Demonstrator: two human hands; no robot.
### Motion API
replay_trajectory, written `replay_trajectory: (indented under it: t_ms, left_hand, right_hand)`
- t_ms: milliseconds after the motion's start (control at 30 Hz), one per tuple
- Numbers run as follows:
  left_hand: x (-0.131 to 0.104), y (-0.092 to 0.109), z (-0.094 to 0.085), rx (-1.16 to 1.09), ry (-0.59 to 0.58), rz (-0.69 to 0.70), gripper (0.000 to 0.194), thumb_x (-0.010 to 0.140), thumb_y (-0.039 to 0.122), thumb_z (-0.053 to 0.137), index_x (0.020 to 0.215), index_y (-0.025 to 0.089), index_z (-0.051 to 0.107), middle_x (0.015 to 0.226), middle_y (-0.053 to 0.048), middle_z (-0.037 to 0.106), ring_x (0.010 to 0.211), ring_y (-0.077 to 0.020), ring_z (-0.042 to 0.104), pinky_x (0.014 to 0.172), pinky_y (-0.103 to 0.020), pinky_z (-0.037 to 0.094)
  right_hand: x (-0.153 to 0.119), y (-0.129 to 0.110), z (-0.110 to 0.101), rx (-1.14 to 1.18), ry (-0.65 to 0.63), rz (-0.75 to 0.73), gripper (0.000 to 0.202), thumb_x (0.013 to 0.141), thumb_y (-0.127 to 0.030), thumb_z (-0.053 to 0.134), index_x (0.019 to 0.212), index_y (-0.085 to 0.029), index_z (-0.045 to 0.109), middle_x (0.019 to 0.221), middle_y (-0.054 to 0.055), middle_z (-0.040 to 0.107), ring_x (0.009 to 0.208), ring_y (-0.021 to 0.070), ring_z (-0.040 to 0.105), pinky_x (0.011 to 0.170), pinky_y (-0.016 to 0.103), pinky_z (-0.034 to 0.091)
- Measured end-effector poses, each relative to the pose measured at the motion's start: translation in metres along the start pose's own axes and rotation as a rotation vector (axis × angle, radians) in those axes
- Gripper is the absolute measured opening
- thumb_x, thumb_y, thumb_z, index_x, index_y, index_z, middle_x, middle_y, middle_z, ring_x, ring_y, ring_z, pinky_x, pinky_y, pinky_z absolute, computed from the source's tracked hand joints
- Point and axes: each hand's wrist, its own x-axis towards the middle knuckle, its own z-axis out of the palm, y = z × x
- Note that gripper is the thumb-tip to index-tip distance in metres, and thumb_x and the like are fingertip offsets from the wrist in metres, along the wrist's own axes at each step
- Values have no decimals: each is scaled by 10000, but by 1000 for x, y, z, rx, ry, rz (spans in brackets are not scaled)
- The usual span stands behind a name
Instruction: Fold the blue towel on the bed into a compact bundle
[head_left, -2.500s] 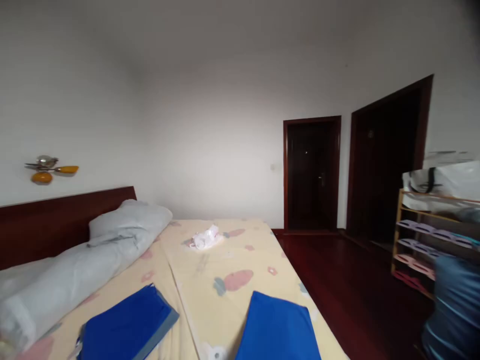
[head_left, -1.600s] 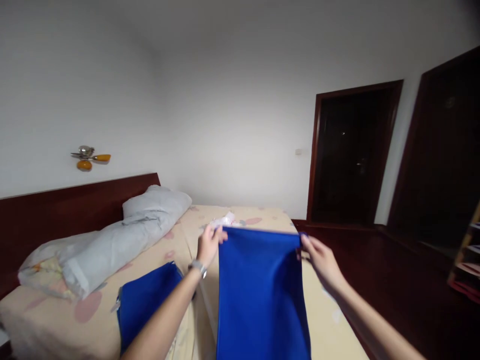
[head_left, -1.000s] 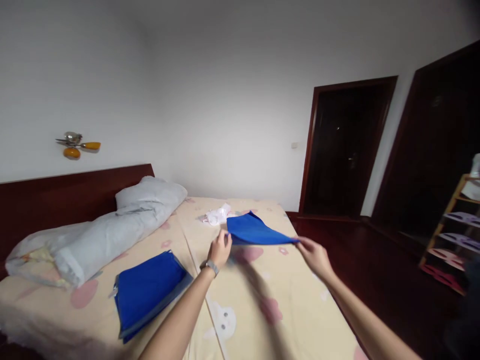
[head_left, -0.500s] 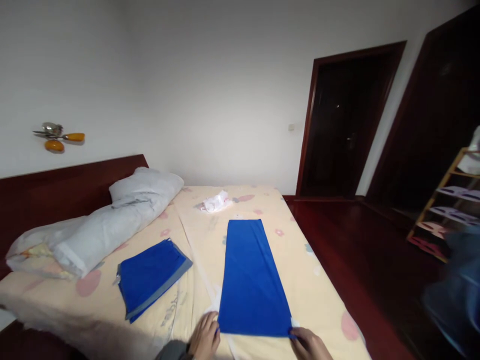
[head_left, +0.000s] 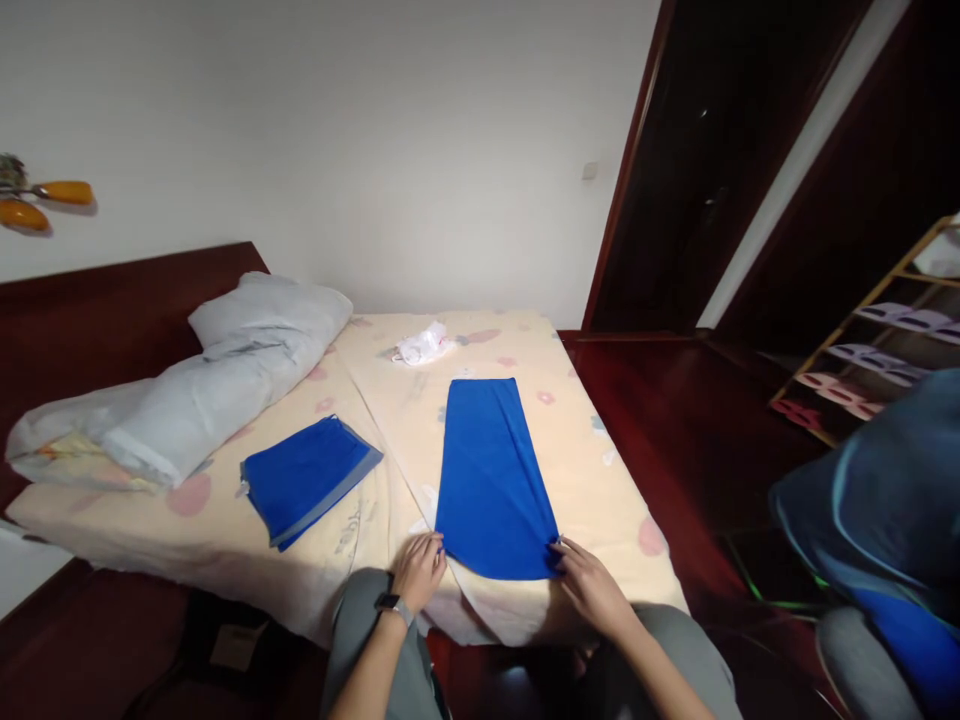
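Note:
A long blue cloth (head_left: pixel 491 470) lies flat on the bed, its narrower end away from me. My left hand (head_left: pixel 420 573), with a watch on the wrist, is closed on its near left corner. At the near right corner, my right hand (head_left: pixel 587 585) pinches the edge between thumb and fingers. The cloth's near edge bows slightly between the two hands, and a soft crease runs along its right side. To the left lies a stack of folded blue and grey cloths (head_left: pixel 307 475), apart from my hands.
The bed (head_left: pixel 592 480) has a patterned cream sheet. A crumpled white item (head_left: pixel 422 345) lies toward its far side. A grey quilt (head_left: pixel 225 385) is bunched by the headboard (head_left: pixel 112 310). At the right stand a shoe rack (head_left: pixel 862 330) and a chair draped with dark fabric (head_left: pixel 885 490).
My view has tilted down, showing my forearms and knees. Both hands still hold the near corners; the near edge, straight before, now curves, and a crease shows on the right.

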Motion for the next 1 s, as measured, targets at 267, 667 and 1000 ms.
replay_trajectory:
  t_ms: [267, 667, 1000]
  left_hand:
    - [24, -22, 11, -205, -151, -141, 213, 908, 273, 496, 991, 234, 689, 950, -40, 738, 874, -187, 683, 837, -303, 536]
    - [29, -24, 25, -137, -111, -413, 293, 971, 341, 420, 1098, 187, 634, 903, -71, 719, 847, -202, 692, 758, -284, 500]
    - [34, -13, 14, 31, -187, -442, 198, 946, 301, 542, 1052, 236, 697, 1002, -44, 758, 969, -191, 685, 834, -271, 446]
  right_hand:
    - [22, 11, 2, -99, -56, 5, 344, 827, -207, 508, 1125, -176, 677, 1347, 114, 622, 1389, 292, 424, 1182, 496, 293]
    - [34, 36, 19, 5, 64, 345, 454, 946, -484, 341, 999, -200, 690, 1001, 112, 739, 979, 268, 661, 879, 351, 484]
    - [36, 32, 15, 73, 93, 321, 413, 884, -448, 415, 935, -174, 720, 1059, 141, 739, 1008, 286, 667, 926, 370, 479]
